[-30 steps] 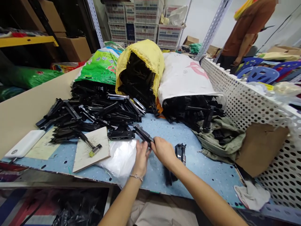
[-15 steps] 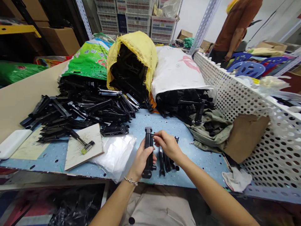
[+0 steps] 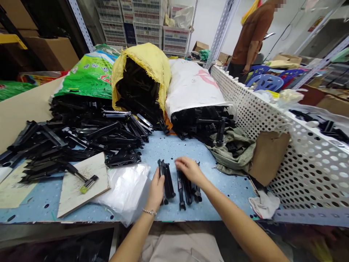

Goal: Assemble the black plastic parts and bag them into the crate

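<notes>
My left hand (image 3: pixel 156 191) is closed around the side of a long black plastic part (image 3: pixel 167 180), low over the blue tabletop near its front edge. The thumb lies along the part's left side, and the other fingers are mostly hidden. My right hand (image 3: pixel 191 170) hovers at the upper ends of several similar black plastic parts (image 3: pixel 187 193) lying side by side. Its fingers are curled together, fingertips close to the leftmost of these parts; I cannot make out what is between them.
Left, black parts form a heap (image 3: pixel 89 134) before a green bag (image 3: pixel 84 78), a yellow sack (image 3: pixel 160 65) and a white sack (image 3: pixel 191 87). Nearer lie a yellow-tipped hammer (image 3: pixel 88 182) on a board (image 3: pixel 71 198) and clear plastic bags (image 3: pixel 122 189). A perforated panel (image 3: pixel 261 120) borders the right.
My left hand has lowered the black part and turned it, and it now shows a grooved side. My right fingers have come away from it to the right. The view has shifted slightly.
</notes>
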A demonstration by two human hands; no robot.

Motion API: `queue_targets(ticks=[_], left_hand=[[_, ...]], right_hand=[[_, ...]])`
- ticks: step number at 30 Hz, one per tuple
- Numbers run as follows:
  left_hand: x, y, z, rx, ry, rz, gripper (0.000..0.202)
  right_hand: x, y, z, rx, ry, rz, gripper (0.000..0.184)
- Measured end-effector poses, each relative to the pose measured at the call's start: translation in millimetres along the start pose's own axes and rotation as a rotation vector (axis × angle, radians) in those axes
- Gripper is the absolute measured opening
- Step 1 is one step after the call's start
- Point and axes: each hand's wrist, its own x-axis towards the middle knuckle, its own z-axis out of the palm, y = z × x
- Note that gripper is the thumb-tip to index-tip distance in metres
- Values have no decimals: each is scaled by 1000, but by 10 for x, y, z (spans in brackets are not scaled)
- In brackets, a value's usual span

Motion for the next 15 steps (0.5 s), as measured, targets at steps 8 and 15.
queue_targets(ticks=[8,15], left_hand=[[-251,-224,165,71,-76,8,59],[-176,34,9,-88,-40,25,49]], right_hand=[[1173,375,-656,-230,269,171,39],[657,564,-780,-92,287,251,26]])
